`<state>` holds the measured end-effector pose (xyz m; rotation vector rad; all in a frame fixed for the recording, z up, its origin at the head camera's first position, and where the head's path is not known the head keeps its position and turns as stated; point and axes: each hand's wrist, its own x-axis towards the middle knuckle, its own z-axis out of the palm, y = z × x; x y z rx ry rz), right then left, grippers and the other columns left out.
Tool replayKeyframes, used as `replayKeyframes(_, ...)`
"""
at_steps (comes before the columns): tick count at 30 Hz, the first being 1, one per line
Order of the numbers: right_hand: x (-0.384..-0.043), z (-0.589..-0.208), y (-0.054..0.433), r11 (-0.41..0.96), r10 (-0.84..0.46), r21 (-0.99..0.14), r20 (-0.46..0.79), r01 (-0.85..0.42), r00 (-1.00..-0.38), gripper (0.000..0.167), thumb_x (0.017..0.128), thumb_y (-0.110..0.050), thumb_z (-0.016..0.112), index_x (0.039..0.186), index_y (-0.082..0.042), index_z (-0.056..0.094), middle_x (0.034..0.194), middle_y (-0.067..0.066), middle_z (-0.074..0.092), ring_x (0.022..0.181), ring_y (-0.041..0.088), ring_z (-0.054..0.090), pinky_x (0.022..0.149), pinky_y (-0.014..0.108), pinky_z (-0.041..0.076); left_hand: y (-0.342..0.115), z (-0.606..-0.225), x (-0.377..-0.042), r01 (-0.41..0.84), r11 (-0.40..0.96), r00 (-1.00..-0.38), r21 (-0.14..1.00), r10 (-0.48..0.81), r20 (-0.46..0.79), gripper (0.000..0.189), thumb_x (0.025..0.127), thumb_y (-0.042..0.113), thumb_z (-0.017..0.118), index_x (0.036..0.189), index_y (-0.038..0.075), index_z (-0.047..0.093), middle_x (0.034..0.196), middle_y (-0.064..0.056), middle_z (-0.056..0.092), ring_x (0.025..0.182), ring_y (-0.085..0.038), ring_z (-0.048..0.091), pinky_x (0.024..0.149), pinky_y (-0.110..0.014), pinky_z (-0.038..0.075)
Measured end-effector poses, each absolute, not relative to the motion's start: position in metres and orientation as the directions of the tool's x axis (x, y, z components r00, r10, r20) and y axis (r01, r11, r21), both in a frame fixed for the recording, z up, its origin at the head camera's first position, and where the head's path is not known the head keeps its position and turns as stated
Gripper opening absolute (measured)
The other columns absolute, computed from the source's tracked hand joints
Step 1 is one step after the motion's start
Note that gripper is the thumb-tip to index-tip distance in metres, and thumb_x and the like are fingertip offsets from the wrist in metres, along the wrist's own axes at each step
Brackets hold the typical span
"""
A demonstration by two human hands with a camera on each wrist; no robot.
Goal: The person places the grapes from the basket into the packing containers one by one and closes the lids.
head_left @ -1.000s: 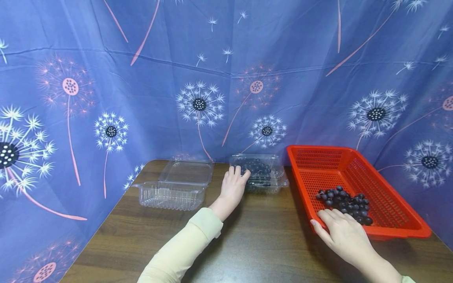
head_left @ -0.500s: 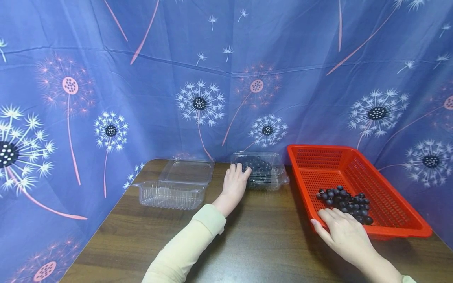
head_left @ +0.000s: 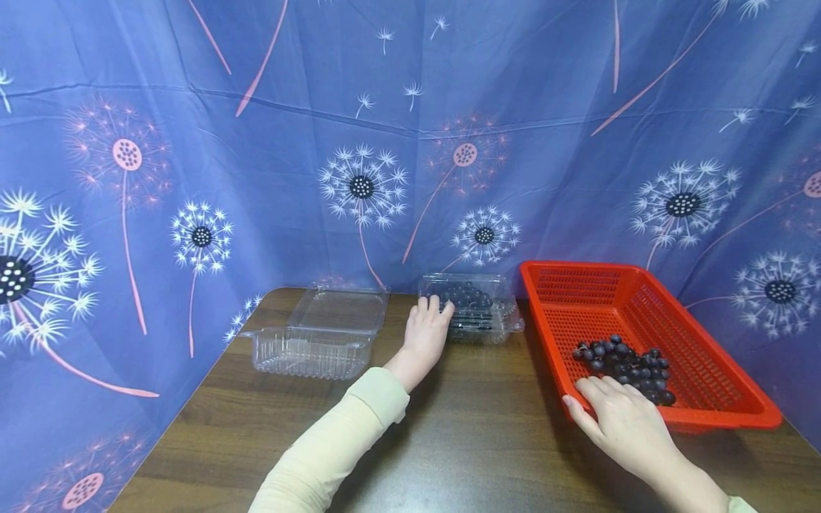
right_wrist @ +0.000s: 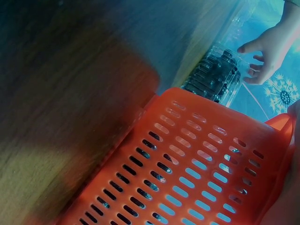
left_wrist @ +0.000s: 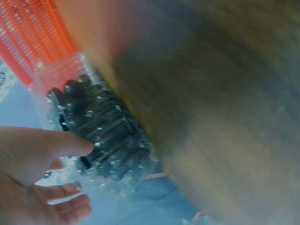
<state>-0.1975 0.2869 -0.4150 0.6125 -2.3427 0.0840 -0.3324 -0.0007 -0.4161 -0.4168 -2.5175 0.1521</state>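
Box of grapes, just beside relaxed left grip, red basket, rim clasped by right grip

Has a blue cloth hung behind and along both sides, with soft vertical folds and a long crosswise crease, printed with white dandelions, pink dandelions and loose white seeds. Has below a brown counter of streaked wood grain, running back toward the cloth, with a pale sheen toward the front and a slanting edge at left.
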Motion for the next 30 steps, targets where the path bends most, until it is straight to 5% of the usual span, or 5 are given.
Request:
replayKeyframes(7,-0.197,-0.415,0.287,0.891,-0.395,0.094,0.642,-0.444,-0.657,0.021,0.074,-0.033,0.070,0.081,-0.015,0.060,0.076,-0.002,0.063,0.067,0.021,0.058,0.055,0.040,0.045,-0.002,-0.400,-0.315,0.265,0.936,-0.848,-0.230,0.340,0.407,0.043,0.086,0.014,0.061,0.127,0.017,0.049,0.115,-0.010,0.053,0.099,-0.025,0.049,0.072,-0.032,0.045)
replayKeyframes(13,-0.196,-0.415,0.287,0.891,-0.395,0.091,0.639,-0.444,-0.660,0.021,0.074,-0.033,0.070,0.082,-0.015,0.061,0.078,-0.002,0.064,0.068,0.020,0.058,0.056,0.040,0.046,-0.008,-0.378,-0.295,0.292,0.929,-0.830,-0.226,0.364,0.422,0.049,0.081,0.016,0.066,0.127,0.015,0.049,0.112,-0.010,0.054,0.099,-0.025,0.049,0.072,-0.032,0.045)
replayKeyframes(21,-0.196,-0.414,0.288,0.889,-0.395,0.099,0.660,-0.448,-0.639,0.021,0.073,-0.032,0.070,0.080,-0.015,0.060,0.075,-0.002,0.062,0.067,0.021,0.058,0.054,0.040,0.044,-0.032,-0.352,-0.272,0.328,0.915,-0.783,-0.233,0.402,0.475,0.064,0.074,0.029,0.074,0.129,0.010,0.048,0.114,-0.013,0.053,0.101,-0.027,0.049,0.077,-0.034,0.045)
replayKeyframes(30,-0.197,-0.417,0.288,0.893,-0.389,0.092,0.652,-0.441,-0.651,0.022,0.073,-0.032,0.071,0.082,-0.014,0.061,0.075,-0.002,0.062,0.067,0.021,0.058,0.055,0.041,0.045,-0.074,-0.345,-0.247,0.407,0.890,-0.642,-0.208,0.440,0.628,0.048,0.076,0.021,0.069,0.118,0.005,0.053,0.111,-0.017,0.056,0.101,-0.033,0.053,0.076,-0.041,0.048)
